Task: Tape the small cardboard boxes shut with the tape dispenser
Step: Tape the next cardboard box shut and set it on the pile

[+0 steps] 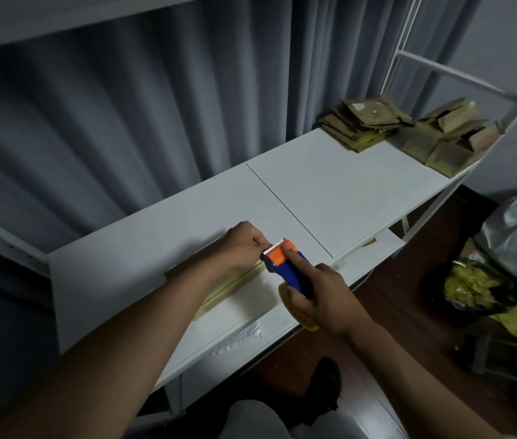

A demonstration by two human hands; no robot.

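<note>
Left hand [246,245] pinches tape at the toothed end of the blue-and-orange plastic tape dispenser [285,264] — right hand [320,296] grips its handle; the flat tan cardboard box [228,286] lies lengthwise beneath, nearer the left.

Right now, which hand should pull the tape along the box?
Probably the right hand: it already grips the tape dispenser. The left hand pinches by its blade, over the box.

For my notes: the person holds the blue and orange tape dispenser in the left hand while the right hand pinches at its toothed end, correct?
Not quite: the hands are swapped. The head view shows the right hand gripping the tape dispenser while the left hand pinches at its toothed end.
</note>
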